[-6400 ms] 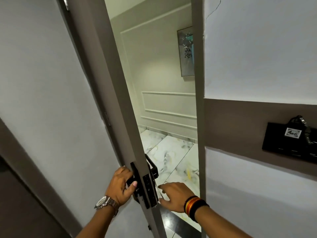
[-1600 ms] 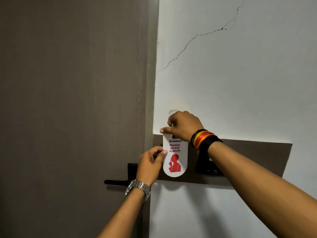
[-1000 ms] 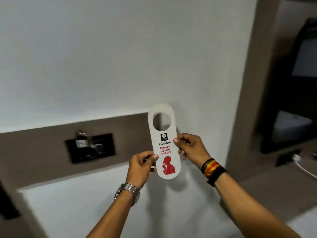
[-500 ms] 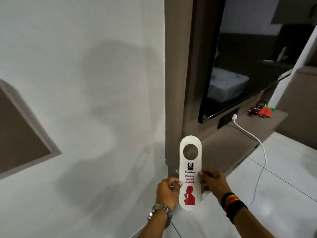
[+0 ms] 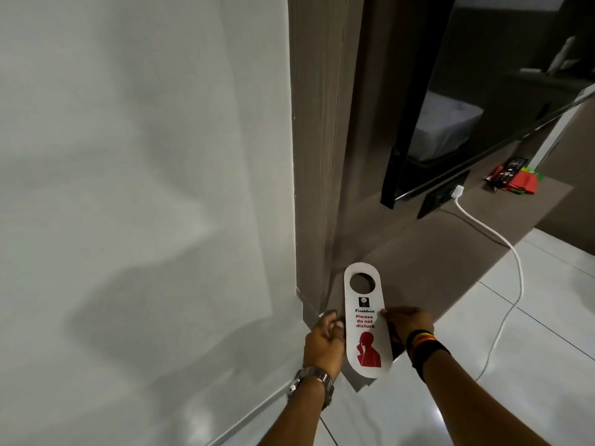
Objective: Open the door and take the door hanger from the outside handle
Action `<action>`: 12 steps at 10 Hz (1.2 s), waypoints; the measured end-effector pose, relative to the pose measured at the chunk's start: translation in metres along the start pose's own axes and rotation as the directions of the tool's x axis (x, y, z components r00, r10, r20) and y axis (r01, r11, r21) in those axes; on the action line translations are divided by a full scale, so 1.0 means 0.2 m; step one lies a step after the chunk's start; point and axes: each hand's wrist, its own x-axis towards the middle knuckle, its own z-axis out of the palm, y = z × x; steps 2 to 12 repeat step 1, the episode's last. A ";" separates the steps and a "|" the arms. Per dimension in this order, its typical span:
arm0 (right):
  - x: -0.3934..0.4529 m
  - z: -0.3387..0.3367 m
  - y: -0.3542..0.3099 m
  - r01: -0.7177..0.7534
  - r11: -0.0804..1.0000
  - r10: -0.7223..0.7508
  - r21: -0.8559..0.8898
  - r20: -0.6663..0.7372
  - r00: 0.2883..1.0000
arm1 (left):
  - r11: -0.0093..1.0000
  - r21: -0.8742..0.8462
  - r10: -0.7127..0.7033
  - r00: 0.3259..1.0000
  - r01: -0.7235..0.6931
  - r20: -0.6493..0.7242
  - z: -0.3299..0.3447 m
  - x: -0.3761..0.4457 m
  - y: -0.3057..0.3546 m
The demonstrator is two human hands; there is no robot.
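Both forearms extend forward from the lower frame edge, converging low at centre. Left hand (image 5: pixel 323 344): back toward the camera, fingers curled at the left edge of the door hanger (image 5: pixel 365 323), metal watch (image 5: pixel 310 383) on the wrist. Right hand (image 5: pixel 409 325): thumb and fingers pinch the hanger's right edge at mid-height, with coloured bands (image 5: pixel 425 347) on the wrist.

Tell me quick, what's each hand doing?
Left hand: closed on the door hanger's left edge.
Right hand: closed on its right edge.
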 end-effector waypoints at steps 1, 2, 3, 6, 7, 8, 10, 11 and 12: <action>-0.07 0.06 0.00 0.157 0.977 -0.176 -0.147 -0.123 0.977 | 0.955 0.247 0.195 0.975 -0.163 -0.111 -0.05 0.00 -0.05; -0.07 0.06 0.00 0.157 0.977 -0.176 -0.147 -0.123 0.977 | 0.955 0.247 0.195 0.975 -0.163 -0.111 -0.05 0.00 -0.05; -0.07 0.06 0.00 0.157 0.977 -0.176 -0.147 -0.123 0.977 | 0.955 0.247 0.195 0.975 -0.163 -0.111 -0.05 0.00 -0.05; -0.07 0.06 0.00 0.157 0.977 -0.176 -0.147 -0.123 0.977 | 0.955 0.247 0.195 0.975 -0.163 -0.111 -0.05 0.00 -0.05; -0.07 0.06 0.00 0.157 0.977 -0.176 -0.147 -0.123 0.977 | 0.955 0.247 0.195 0.975 -0.163 -0.111 -0.05 0.00 -0.05; -0.07 0.06 0.00 0.157 0.977 -0.176 -0.147 -0.123 0.977 | 0.955 0.247 0.195 0.975 -0.163 -0.111 -0.05 0.00 -0.05; -0.07 0.06 0.00 0.157 0.977 -0.176 -0.147 -0.123 0.977 | 0.955 0.247 0.195 0.975 -0.163 -0.111 -0.05 0.00 -0.05; -0.07 0.06 0.00 0.157 0.977 -0.176 -0.147 -0.123 0.977 | 0.955 0.247 0.195 0.975 -0.163 -0.111 -0.05 0.00 -0.05; -0.07 0.06 0.00 0.157 0.977 -0.176 -0.147 -0.123 0.977 | 0.955 0.247 0.195 0.975 -0.163 -0.111 -0.05 0.00 -0.05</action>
